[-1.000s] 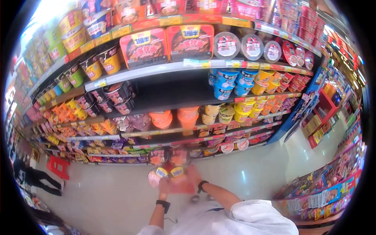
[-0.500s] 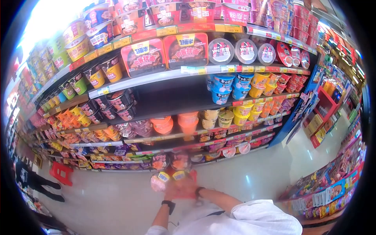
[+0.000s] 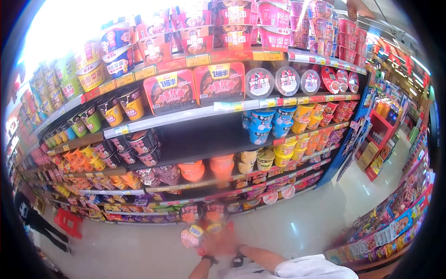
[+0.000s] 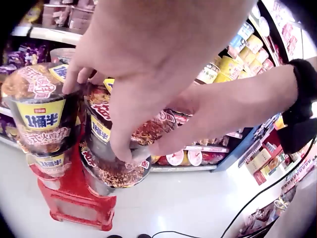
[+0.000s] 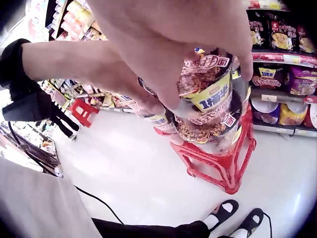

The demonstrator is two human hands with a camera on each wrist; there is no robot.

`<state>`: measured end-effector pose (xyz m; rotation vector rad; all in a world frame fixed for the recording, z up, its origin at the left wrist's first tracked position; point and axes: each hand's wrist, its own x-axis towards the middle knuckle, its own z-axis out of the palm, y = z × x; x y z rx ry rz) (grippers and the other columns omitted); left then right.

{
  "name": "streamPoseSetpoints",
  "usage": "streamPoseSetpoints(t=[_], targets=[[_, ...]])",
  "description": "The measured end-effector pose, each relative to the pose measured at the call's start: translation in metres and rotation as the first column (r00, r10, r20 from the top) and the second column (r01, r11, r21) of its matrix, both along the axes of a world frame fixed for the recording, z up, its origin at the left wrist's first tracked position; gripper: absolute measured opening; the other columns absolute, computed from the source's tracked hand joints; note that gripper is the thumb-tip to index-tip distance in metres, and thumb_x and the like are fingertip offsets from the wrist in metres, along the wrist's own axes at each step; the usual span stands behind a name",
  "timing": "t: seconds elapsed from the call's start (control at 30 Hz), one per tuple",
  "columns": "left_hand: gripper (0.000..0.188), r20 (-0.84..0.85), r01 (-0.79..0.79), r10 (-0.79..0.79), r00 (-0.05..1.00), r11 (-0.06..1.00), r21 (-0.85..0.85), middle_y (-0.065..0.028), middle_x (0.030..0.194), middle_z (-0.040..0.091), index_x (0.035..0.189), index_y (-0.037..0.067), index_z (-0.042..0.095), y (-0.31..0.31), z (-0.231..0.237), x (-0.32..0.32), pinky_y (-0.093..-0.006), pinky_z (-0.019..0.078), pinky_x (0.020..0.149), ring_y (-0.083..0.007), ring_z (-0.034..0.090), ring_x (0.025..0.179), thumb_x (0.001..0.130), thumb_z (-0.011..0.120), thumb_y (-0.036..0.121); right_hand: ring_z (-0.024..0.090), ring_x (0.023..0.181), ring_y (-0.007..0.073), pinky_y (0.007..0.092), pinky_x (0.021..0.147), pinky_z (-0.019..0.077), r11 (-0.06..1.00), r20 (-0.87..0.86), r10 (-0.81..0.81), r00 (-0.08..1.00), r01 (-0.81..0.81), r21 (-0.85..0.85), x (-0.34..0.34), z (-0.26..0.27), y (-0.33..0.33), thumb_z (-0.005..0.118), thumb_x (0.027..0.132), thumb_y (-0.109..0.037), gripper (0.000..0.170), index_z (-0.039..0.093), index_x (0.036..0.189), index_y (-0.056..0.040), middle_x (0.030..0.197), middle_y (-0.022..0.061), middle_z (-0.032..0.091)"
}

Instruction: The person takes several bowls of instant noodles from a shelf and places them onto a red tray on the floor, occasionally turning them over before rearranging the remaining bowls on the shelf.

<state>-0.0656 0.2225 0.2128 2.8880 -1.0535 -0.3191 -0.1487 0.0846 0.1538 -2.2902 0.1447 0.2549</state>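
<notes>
Stacked noodle cups (image 4: 49, 116), dark with yellow labels, stand on a red plastic stool (image 4: 81, 203). My left hand (image 4: 143, 64) reaches over the near right stack in the left wrist view, its thumb and fingers on either side of a noodle cup (image 4: 101, 131). On the same stack, my right hand (image 5: 163, 54) grips a noodle cup (image 5: 210, 96), thumb on one side and fingers on the other. Both hands are close together in the head view, blurred, with another stack (image 3: 191, 236) just left of them. My palms hide part of the gripped cups.
Ahead rises a long shelf unit (image 3: 186, 144) filled with cup noodles and packets. Another red stool (image 3: 69, 222) stands at the left, near a person in dark clothes (image 3: 39, 221). A snack display (image 3: 385, 223) lines the right. A black cable (image 5: 96, 201) hangs beside me.
My hands have come together from the two sides of the front right stack. The shelves sit lower in the head view, as the camera has tilted up. The stacks stay on the stool.
</notes>
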Motion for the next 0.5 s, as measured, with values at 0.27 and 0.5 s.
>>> streamPoseSetpoints(t=[0.27,0.5], targets=[[0.068,0.211,0.315,-0.338,0.917,0.939,0.136,-0.0252,0.119,0.049,0.129,-0.004,0.046,0.007,-0.049,0.031,-0.0441,0.0487,0.083,-0.0378,0.046,0.112,0.074,0.067,0.029,0.052,0.112,0.0339,0.0425,0.09,0.0451,0.996,-0.031,-0.09,0.995,0.09,0.011,-0.007,-0.004,-0.001,0.065,0.077,-0.023,0.052,0.051,0.125,-0.0073,0.118,0.0198,0.05],[0.03,0.437,0.36,-0.326,0.838,0.933,0.004,-0.0089,0.084,0.063,0.099,0.004,0.064,0.004,-0.07,0.059,-0.0371,0.0487,0.069,-0.0265,0.06,0.079,0.082,0.058,0.028,0.05,0.114,0.0337,0.0423,0.092,0.0444,0.98,0.057,-0.199,0.978,0.199,0.016,0.011,-0.004,-0.007,0.065,0.077,-0.024,0.051,0.052,0.124,-0.008,0.121,0.0193,0.048]])
